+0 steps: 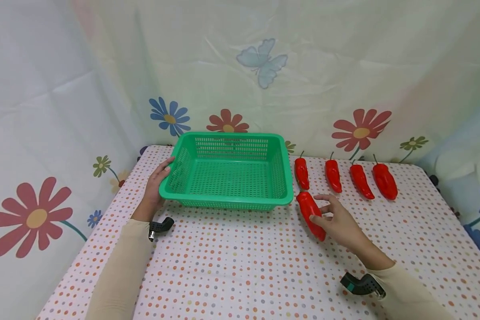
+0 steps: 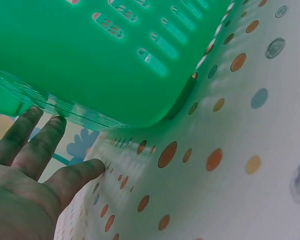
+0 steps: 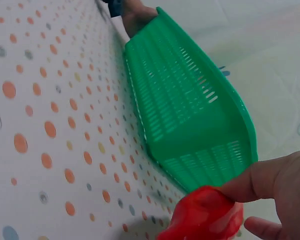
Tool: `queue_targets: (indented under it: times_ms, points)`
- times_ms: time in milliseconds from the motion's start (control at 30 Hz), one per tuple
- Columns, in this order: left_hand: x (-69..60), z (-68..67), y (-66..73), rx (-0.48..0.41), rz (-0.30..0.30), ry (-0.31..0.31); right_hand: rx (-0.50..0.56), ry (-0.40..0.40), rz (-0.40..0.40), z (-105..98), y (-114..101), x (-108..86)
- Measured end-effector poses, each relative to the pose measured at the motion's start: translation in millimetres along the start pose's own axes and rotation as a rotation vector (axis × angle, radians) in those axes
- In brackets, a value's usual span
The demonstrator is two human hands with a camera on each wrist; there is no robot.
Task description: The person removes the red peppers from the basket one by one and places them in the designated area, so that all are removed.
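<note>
A green plastic basket [image 1: 226, 202], rectangular with slotted walls, stands upright on the dotted cloth. My left hand [image 1: 157, 182] rests against its left side; in the left wrist view the extended fingers [image 2: 42, 145] touch the basket wall [image 2: 105, 75]. To the right of the basket, my right hand [image 1: 338, 222] pinches a red pepper [image 1: 310, 214] between thumb and fingers. That pepper [image 3: 205, 212] shows at the bottom of the right wrist view, with the thumb or a finger pressed on its top. Part of the right hand [image 3: 290, 190] is cut off by the frame edge.
Several more red peppers lie in a row at the back right, among them a slim one [image 1: 302, 173] beside the basket and a wide one [image 1: 385, 181] farthest right. A flower-printed curtain [image 1: 304, 98] hangs behind the table [image 1: 224, 266].
</note>
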State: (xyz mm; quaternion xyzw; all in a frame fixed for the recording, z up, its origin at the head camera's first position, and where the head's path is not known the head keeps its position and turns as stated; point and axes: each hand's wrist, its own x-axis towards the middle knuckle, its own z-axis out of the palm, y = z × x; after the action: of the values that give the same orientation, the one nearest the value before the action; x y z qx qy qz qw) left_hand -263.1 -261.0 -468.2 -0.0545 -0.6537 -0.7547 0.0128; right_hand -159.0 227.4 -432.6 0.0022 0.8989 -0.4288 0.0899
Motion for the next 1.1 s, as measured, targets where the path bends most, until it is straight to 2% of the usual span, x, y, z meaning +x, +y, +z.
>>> queue_targets:
  times_ms: [100, 300, 533, 900, 1100]
  points:
    - [-0.1, 0.0, 0.0, -0.001, 0.001, 0.001, -0.002, -0.039, 0.011, 1.3, 2.5, 2.4]
    - [-0.2, 0.4, 0.1, -0.011, -0.001, -0.001, -0.077, -0.052, 0.008, 2.4, 5.5, 4.6]
    - [-0.6, 0.0, 0.3, -0.028, -0.002, 0.009, -0.167, -0.038, 0.016, 7.9, 8.4, 6.4]
    - [0.1, 1.9, -0.4, -0.008, -0.008, 0.017, -0.285, -0.032, 0.006, 12.0, 4.7, 2.4]
    - [-0.5, 1.3, -0.9, -0.017, 0.002, 0.022, -0.313, -0.017, -0.042, 14.6, 4.1, 1.0]
